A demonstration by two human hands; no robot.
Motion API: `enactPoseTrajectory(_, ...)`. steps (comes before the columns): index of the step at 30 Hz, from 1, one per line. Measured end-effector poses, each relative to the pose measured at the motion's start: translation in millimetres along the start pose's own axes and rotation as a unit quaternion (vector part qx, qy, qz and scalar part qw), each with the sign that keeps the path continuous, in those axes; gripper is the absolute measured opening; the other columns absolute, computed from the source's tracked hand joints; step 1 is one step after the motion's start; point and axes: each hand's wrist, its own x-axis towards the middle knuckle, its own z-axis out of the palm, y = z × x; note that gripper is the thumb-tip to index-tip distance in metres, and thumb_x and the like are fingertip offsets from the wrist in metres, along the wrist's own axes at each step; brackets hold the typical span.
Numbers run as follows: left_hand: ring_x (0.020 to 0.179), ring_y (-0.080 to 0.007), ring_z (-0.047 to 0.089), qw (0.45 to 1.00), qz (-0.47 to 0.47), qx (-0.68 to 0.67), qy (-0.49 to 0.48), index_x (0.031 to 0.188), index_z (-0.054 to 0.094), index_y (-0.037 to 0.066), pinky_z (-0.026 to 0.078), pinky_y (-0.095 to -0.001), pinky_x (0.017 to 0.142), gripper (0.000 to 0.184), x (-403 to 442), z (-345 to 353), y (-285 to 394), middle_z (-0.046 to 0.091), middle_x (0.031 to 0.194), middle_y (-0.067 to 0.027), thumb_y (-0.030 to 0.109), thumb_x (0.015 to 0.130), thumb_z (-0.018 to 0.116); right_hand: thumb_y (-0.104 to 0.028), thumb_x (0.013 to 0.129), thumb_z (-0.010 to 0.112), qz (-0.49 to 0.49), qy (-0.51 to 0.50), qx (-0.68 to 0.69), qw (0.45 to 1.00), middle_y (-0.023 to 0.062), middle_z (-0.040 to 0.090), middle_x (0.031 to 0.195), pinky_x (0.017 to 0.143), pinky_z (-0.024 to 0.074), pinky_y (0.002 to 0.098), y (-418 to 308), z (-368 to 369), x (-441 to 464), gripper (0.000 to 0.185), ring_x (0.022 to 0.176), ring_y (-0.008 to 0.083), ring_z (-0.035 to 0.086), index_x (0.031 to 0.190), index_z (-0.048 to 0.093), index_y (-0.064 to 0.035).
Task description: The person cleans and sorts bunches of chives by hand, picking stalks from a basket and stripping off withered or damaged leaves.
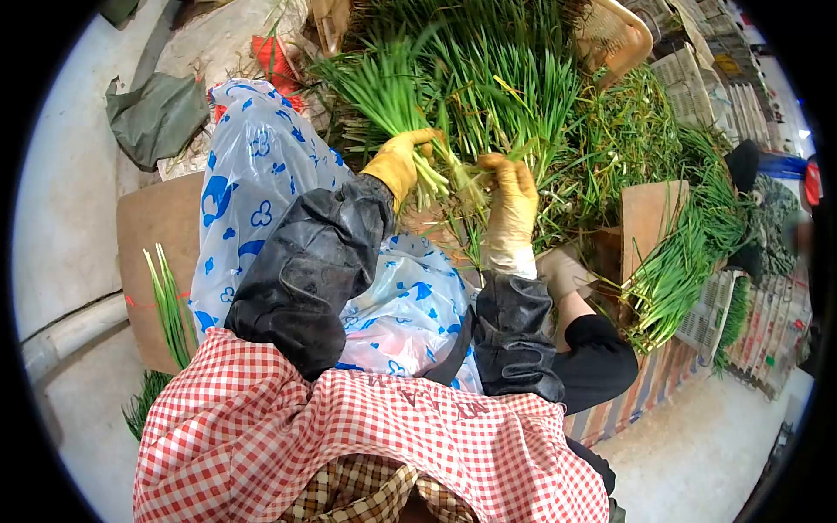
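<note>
My left hand, in a yellow glove, is wrapped round a bunch of green chives. Their leaves point up and away from me, and the pale stem ends stick out below the fingers. Just to the right, my right hand, in a yellow glove too, has thumb and fingers pinched together. Thin, wilted chive leaves run between that pinch and the stem ends; the exact grip is partly hidden. Behind both hands lies a large heap of chives.
Blue-patterned clear plastic covers my lap. Chives lie on cardboard at left. More bundled chives rest at right beside a cardboard flap. A crate stands at the back. Another person's camouflage clothing shows far right.
</note>
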Motion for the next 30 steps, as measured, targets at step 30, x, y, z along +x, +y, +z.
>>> enactPoseTrajectory(30, 0.062, -0.0183, 0.056, 0.987, -0.010, 0.153, 0.046, 0.098, 0.063, 0.006, 0.049, -0.0336, 0.057, 0.024, -40.9, -20.2, -13.9, 0.062, 0.075, -0.0055, 0.020, 0.079, 0.067, -0.024, 0.091, 0.056, 0.142, 0.083, -0.038, 0.986, 0.0019, 0.057, 0.068, 0.045, 0.0383, 0.0235, 75.0, -12.5, 31.6, 0.025, 0.050, 0.0092, 0.048, 0.094, 0.059, 0.0003)
